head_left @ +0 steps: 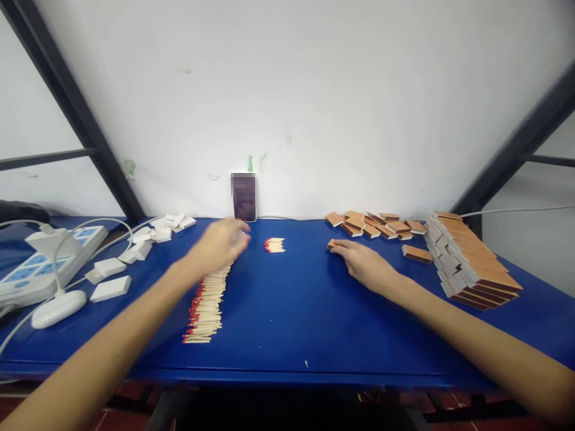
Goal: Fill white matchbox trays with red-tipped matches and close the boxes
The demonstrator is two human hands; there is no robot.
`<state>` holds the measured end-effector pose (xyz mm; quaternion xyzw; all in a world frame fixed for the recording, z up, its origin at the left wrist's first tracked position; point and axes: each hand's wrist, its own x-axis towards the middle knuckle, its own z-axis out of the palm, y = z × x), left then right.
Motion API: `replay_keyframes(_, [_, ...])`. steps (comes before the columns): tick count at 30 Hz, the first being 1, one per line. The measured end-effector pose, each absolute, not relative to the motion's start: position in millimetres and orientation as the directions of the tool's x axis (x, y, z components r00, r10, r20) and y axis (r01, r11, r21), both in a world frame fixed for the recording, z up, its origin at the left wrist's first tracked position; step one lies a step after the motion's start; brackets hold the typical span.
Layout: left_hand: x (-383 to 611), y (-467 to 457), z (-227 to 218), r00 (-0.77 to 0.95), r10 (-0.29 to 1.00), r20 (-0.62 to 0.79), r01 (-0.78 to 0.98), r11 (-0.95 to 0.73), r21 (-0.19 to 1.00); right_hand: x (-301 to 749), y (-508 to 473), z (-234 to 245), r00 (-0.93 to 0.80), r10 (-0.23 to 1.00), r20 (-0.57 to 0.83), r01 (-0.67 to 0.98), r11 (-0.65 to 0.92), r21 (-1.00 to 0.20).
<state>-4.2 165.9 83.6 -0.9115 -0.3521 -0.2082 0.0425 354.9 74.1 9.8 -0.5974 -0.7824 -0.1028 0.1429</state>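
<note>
My left hand (220, 244) hangs over the far end of a long row of red-tipped matches (207, 311). Motion smears its fingers, so whether they hold anything is unclear. A small bunch of matches (275, 245) lies apart, between my two hands. My right hand (363, 263) has its fingers closed on a small brown matchbox (331, 244), mostly covered by them, at the table's middle right. Beyond that hand sits a loose heap of brown matchboxes (354, 222), with a single matchbox (417, 254) lying to its right.
A tilted stack of matchboxes (480, 257) stands at the right. White small boxes (111, 288) lie scattered at the left, beside a power strip (27, 275) with cables and a white oval device (58, 309). A phone (245, 200) leans against the wall behind the blue table (314, 323).
</note>
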Motion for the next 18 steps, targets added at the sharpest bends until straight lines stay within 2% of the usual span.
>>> replay_keyframes(2, [22,134,74,0.822,0.472,0.318,0.478,-0.876,0.066,347,80,9,-0.266,0.907,0.326,0.937,0.323,-0.134])
replay_keyframes(4, [42,110,62,0.902,0.35,0.253,0.345,-0.936,0.065,338,84,13,-0.221,0.918,0.328,0.915,0.312,-0.257])
replay_keyframes(6, [56,96,51,0.934,0.281,0.22,0.275,-0.96,0.06,326,86,18,-0.192,0.905,0.379,0.897,0.319,-0.306])
replay_keyframes(9, [66,91,43,0.947,0.25,0.201,0.243,-0.968,0.061,300,94,22,-0.204,0.883,0.424,0.869,0.362,-0.336])
replay_keyframes(13, [65,100,50,0.952,0.225,0.207,0.217,-0.974,0.065,269,122,22,-0.357,0.856,0.375,0.78,0.494,-0.384])
replay_keyframes(18, [40,128,77,0.887,0.295,0.355,0.292,-0.954,0.062,251,156,16,-0.401,0.854,0.333,0.721,0.518,-0.46])
